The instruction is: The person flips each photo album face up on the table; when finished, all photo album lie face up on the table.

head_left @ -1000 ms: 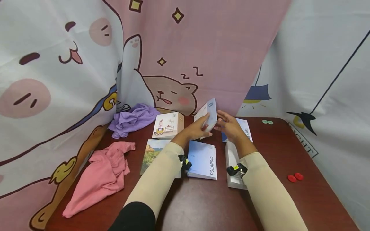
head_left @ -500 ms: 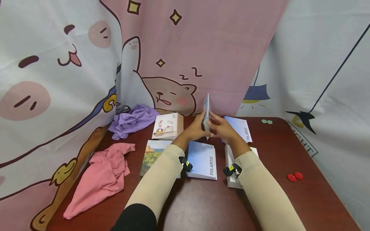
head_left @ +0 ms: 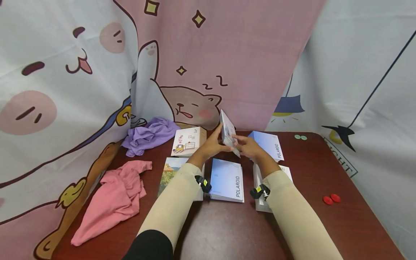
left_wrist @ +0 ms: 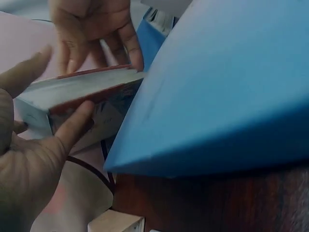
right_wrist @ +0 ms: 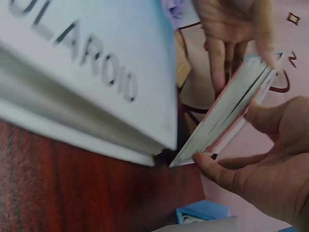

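Between my two hands stands a small photo album (head_left: 228,127), upright and tilted, with a white block of pages and red cover edges (right_wrist: 227,113). My left hand (head_left: 209,146) grips its left side, thumb toward me. From the right, my right hand (head_left: 249,147) holds the lower part between thumb and fingers. In the left wrist view, my left hand's index finger (left_wrist: 77,123) lies along the cover. Just in front lies a blue album (head_left: 226,180) marked POLAROID; another blue POLAROID album (head_left: 266,143) is beyond my right hand.
A cream album (head_left: 189,141) and a landscape-covered album (head_left: 169,177) lie left. A white album (head_left: 262,202) is partly under my right forearm. Purple cloth (head_left: 151,135), pink cloth (head_left: 117,198), red discs (head_left: 331,199) and green discs (head_left: 300,137) lie about. Printed curtains (head_left: 253,61) hang behind.
The held album has turned between my hands: its pale blue face, seen first, swung to edge-on, and now it leans left with another side showing. The other things have stayed put.
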{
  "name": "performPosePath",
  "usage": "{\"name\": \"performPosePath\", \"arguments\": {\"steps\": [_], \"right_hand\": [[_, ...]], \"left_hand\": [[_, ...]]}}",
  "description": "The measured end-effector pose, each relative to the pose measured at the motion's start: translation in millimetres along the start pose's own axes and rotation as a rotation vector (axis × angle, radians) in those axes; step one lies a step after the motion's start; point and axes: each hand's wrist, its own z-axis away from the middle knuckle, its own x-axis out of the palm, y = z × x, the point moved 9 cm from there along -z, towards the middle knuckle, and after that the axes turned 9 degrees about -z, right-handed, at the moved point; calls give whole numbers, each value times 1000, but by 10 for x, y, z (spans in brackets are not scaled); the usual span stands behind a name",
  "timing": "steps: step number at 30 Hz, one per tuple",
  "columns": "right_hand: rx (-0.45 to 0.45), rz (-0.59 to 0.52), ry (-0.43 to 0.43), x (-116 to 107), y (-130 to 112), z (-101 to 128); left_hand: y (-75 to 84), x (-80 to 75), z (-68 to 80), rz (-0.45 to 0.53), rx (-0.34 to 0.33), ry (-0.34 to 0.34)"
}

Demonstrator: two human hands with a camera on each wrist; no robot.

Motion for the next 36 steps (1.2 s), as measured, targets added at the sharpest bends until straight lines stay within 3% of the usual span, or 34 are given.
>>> {"name": "performPosePath", "arguments": {"steps": [4,7,11,14,22,30,36], "right_hand": [[44,0,62,-6,96,-44],[12,88,112,-26,100,-76],[-7,257,171,-63,127,-100],[35,319,177,-56,182,-105],[77,487,181,-3,193,-116],[74,487,166,-23,98,-93],[14,507,132,53,-63,-110]], "left_hand": [[-51,-48,0,-6,-27,16],[-113,-97,-3,-4,-66,43],[-207,-209,16,-174,-111,108],[-284,-264,39,-311,-122,129],[-503,-296,93,-486,-152,134],[-343,-396,85,-622,-125,127],[-166,-636,90,-705,-47,146]]}}
